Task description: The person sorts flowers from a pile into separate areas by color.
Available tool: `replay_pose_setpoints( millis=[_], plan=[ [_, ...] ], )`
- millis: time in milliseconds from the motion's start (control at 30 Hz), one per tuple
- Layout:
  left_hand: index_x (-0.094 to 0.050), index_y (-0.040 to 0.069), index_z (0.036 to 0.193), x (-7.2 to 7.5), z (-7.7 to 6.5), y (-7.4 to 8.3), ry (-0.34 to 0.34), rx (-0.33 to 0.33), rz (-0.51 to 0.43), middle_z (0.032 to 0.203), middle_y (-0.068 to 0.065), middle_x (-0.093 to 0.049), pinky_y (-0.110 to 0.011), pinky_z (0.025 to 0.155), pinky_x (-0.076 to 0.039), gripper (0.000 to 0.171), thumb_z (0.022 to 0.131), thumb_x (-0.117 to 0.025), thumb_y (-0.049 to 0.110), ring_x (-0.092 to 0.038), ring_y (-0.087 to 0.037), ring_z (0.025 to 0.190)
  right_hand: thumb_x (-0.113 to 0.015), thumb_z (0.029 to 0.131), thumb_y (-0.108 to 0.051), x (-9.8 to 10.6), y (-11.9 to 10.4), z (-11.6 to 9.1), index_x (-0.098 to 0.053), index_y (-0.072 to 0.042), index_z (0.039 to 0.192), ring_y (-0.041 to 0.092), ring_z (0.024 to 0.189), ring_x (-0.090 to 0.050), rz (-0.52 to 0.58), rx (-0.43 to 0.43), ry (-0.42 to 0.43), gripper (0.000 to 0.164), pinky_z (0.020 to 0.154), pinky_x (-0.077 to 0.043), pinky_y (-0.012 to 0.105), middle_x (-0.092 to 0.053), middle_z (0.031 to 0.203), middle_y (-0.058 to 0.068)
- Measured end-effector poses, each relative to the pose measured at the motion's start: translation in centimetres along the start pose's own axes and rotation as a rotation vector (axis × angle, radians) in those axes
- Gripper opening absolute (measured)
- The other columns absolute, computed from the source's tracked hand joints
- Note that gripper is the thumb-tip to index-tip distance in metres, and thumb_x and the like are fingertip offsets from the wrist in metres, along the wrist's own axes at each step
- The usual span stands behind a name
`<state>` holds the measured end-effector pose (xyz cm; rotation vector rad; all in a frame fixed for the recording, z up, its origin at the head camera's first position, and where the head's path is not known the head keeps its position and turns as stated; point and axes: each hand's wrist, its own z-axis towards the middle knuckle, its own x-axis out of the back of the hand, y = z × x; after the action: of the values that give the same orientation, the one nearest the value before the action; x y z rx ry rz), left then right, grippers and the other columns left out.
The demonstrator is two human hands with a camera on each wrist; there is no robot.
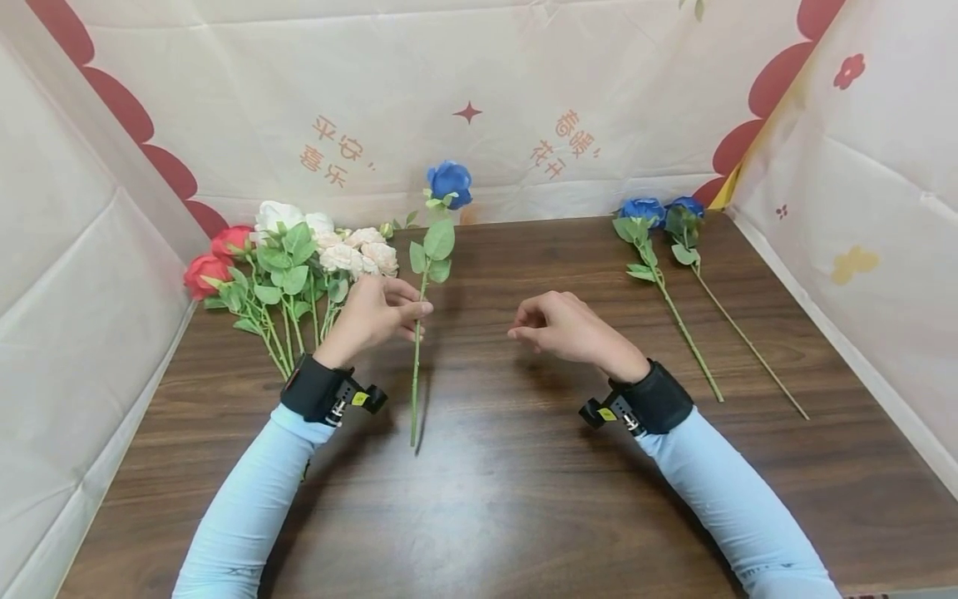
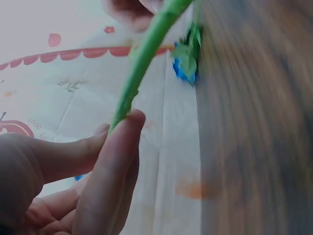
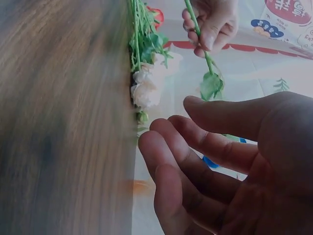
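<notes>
Left hand [image 1: 377,314] at centre-left of the head view pinches the stem of a single blue rose [image 1: 438,240] between thumb and fingers. Rose is roughly upright, slight lean: bloom at upper centre against the back cloth [image 1: 419,75], leaves just below bloom, stem end pointing down toward frame centre. Left wrist view agrees: thumb and fingertips on green stem, stem running to top of frame.

Right hand [image 1: 572,333] right of centre, holds nothing; fingers loosely bent, gap between thumb and fingers in right wrist view. Apart from the held rose, over the table [image 1: 486,516].

Flower bunch at left of head view, lying on table, near left hand: red roses [image 1: 205,276] at far left, white roses [image 1: 279,216] at its top, pale pink roses [image 1: 362,249] on its right side. Green leaves in middle, stems running down behind left wrist, partly hidden.

Two more blue roses [image 1: 641,210] at upper right, lying side by side, blooms near back edge, stems slanting to lower right. Well apart from right hand.

Black wristband [image 1: 314,389] with small camera on each wrist, light blue sleeves [image 1: 250,507]. Table dark wood grain. Back cloth pale, orange characters, red scalloped borders.
</notes>
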<state>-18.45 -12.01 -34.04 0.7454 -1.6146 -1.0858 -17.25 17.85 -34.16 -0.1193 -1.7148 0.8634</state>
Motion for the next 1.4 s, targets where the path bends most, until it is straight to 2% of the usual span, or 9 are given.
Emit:
replay_pose_setpoints(
  millis=[200, 333, 500, 633, 800, 900, 1133, 1267, 1400],
  plan=[
    [-0.072, -0.009, 0.108, -1.4, -0.1, 0.0, -0.066, -0.015, -0.175, 0.083, -0.013, -0.078, -0.05, 0.075, -0.064, 0.019, 0.094, -0.074, 0.004, -0.075, -0.02, 0.064, -0.068, 0.101, -0.028, -0.5, -0.4, 0.0, -0.077, -0.011, 0.101, 0.014, 0.057, -0.057, 0.024, 0.015, 0.041, 0.019, 0.059, -0.043, 0.029, -0.065, 0.065, 0.003],
    [-0.072, -0.009, 0.108, -2.6, -0.3, 0.4, -0.093, -0.009, -0.207, 0.084, -0.014, -0.077, -0.05, 0.076, -0.064, 0.02, 0.094, -0.074, 0.005, -0.075, -0.021, 0.066, -0.065, 0.103, -0.03, -0.8, -0.8, 0.1, -0.078, -0.013, 0.102, 0.016, 0.058, -0.056, 0.089, 0.03, 0.09, 0.021, 0.058, -0.043, 0.028, -0.063, 0.066, 0.002],
    [-0.071, -0.009, 0.108, -4.0, -1.0, 1.0, -0.143, -0.009, -0.211, 0.091, -0.027, -0.075, -0.055, 0.079, -0.062, 0.019, 0.095, -0.073, 0.006, -0.075, -0.022, 0.068, -0.06, 0.105, -0.034, -1.6, -1.2, 0.4, -0.078, -0.01, 0.107, 0.025, 0.065, -0.064, 0.21, 0.003, 0.095, 0.03, 0.057, -0.047, 0.028, -0.074, 0.081, 0.013],
    [-0.071, -0.008, 0.107, -5.1, -1.4, 1.3, -0.164, -0.026, -0.24, 0.093, -0.031, -0.073, -0.058, 0.079, -0.062, 0.016, 0.096, -0.072, 0.005, -0.076, -0.023, 0.068, -0.057, 0.107, -0.035, -2.4, -1.3, 0.6, -0.077, -0.004, 0.107, 0.036, 0.075, -0.07, 0.312, -0.002, 0.072, 0.037, 0.063, -0.057, 0.037, -0.076, 0.089, 0.019],
    [-0.071, -0.009, 0.111, -6.3, -1.6, 1.4, -0.183, -0.045, -0.271, 0.096, -0.034, -0.073, -0.059, 0.078, -0.061, 0.018, 0.096, -0.071, 0.003, -0.076, -0.027, 0.07, -0.058, 0.107, -0.028, -3.0, -1.8, 0.5, -0.077, -0.001, 0.108, 0.044, 0.084, -0.07, 0.435, 0.012, 0.075, 0.033, 0.073, -0.062, 0.051, -0.075, 0.093, 0.025],
    [-0.071, -0.008, 0.112, -6.8, -1.5, 1.2, -0.181, -0.045, -0.273, 0.099, -0.033, -0.074, -0.058, 0.078, -0.062, 0.019, 0.096, -0.071, 0.001, -0.077, -0.026, 0.07, -0.061, 0.105, -0.025, -3.2, -2.1, 0.3, -0.077, 0.0, 0.11, 0.041, 0.082, -0.071, 0.471, 0.011, 0.087, 0.03, 0.073, -0.062, 0.053, -0.076, 0.094, 0.021],
    [-0.072, -0.007, 0.111, -7.2, -1.4, 0.9, -0.164, -0.031, -0.278, 0.103, -0.035, -0.073, -0.056, 0.076, -0.063, 0.018, 0.095, -0.072, 0.002, -0.076, -0.02, 0.067, -0.07, 0.099, -0.014, -3.7, -2.4, 0.5, -0.074, 0.007, 0.114, 0.011, 0.072, -0.071, 0.598, -0.025, 0.149, 0.026, 0.072, -0.065, 0.045, -0.078, 0.096, 0.013],
    [-0.074, -0.006, 0.11, -7.2, -1.3, 0.8, -0.154, -0.026, -0.284, 0.103, -0.036, -0.073, -0.055, 0.076, -0.063, 0.018, 0.094, -0.074, 0.004, -0.076, -0.019, 0.066, -0.069, 0.098, -0.009, -3.7, -2.4, 0.5, -0.073, 0.012, 0.112, 0.011, 0.075, -0.072, 0.648, -0.021, 0.158, 0.026, 0.072, -0.065, 0.042, -0.078, 0.095, 0.014],
    [-0.076, -0.006, 0.106, -7.2, -1.2, 0.8, -0.145, -0.043, -0.271, 0.094, -0.03, -0.076, -0.054, 0.075, -0.063, 0.017, 0.094, -0.075, 0.006, -0.075, -0.018, 0.065, -0.069, 0.098, -0.01, -3.6, -2.5, 0.5, -0.074, 0.01, 0.111, 0.011, 0.077, -0.071, 0.634, -0.035, 0.166, 0.025, 0.074, -0.064, 0.045, -0.078, 0.098, 0.016]
  ],
)
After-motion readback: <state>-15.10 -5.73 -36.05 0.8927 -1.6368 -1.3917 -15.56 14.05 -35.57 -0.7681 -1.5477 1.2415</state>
